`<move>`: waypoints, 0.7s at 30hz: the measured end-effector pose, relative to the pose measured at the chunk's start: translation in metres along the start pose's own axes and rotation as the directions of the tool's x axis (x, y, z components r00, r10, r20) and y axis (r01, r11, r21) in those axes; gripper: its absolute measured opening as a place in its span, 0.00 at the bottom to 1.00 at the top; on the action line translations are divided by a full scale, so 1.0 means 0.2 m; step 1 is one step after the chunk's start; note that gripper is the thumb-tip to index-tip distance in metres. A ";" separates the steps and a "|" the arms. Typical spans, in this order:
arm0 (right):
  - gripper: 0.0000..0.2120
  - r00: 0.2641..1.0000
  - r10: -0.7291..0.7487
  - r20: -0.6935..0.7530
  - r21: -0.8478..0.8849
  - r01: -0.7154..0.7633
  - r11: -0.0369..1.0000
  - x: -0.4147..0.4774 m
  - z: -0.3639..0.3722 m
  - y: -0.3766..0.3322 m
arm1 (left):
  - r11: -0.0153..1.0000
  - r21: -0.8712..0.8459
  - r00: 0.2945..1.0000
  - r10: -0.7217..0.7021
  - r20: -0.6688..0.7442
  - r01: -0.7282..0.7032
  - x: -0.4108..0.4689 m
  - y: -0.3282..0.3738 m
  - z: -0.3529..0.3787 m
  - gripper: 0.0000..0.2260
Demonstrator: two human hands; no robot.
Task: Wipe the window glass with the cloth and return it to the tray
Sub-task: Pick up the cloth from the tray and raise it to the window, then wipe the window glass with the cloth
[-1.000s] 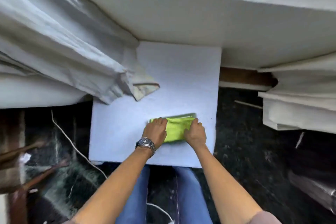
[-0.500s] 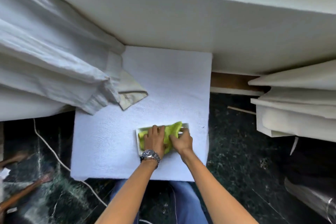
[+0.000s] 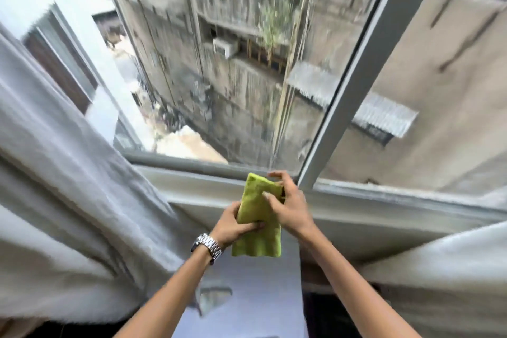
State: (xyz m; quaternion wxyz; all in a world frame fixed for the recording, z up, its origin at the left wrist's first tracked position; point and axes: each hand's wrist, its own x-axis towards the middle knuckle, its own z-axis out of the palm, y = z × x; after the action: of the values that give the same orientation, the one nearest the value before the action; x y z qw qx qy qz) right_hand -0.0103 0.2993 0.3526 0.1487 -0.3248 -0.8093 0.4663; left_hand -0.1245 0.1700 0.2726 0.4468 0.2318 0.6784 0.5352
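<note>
Both hands hold the yellow-green cloth (image 3: 256, 223) up in front of the sill, below the window glass (image 3: 219, 63) and not touching it. The left hand (image 3: 234, 225) has its grip closed on the cloth's left edge about midway down, thumb across the front and the other fingers hidden behind the fabric. The right hand (image 3: 289, 203) holds the upper right part, its thumb pressed on the front and its forefinger lifted loosely above the top edge; how its remaining fingers lie behind the cloth cannot be made out. The cloth hangs folded, its lower edge free above the white worktop (image 3: 260, 296), which the arms partly cover and the bottom edge cuts off. A pale smeared shape on the worktop may be the tray (image 3: 212, 296), but it is too blurred to be sure. A metal wristwatch (image 3: 208, 245) sits on the left wrist. White curtains (image 3: 68, 186) bunch at both sides, hiding the ends of the sill. A grey frame bar (image 3: 351, 77) divides the glass, and the buildings beyond are streaked with blur.
</note>
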 end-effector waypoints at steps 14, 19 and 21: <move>0.25 0.497 -0.768 -0.405 -0.570 0.519 0.637 0.52 -1.17 -2.29 | 0.483 0.370 0.448 0.875 -0.183 -0.794 -0.25 2.62 -0.36 0.07; 0.17 0.336 -0.846 -0.414 -0.872 0.118 0.474 0.55 -1.14 -2.36 | 0.221 0.830 0.117 0.975 -0.188 -0.512 -0.39 2.78 -0.72 0.14; 0.17 0.354 -0.828 -0.435 -0.860 0.111 0.499 0.56 -1.05 -2.35 | 0.203 0.909 -0.011 0.975 -0.222 -0.363 -0.43 2.83 -0.89 0.17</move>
State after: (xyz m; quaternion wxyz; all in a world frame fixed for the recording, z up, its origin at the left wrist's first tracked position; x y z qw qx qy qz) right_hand -0.1617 0.3466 0.8556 0.5128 -0.2510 -0.8031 -0.1704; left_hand -0.3271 0.1898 0.8367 -0.4019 0.4079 0.6806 0.4570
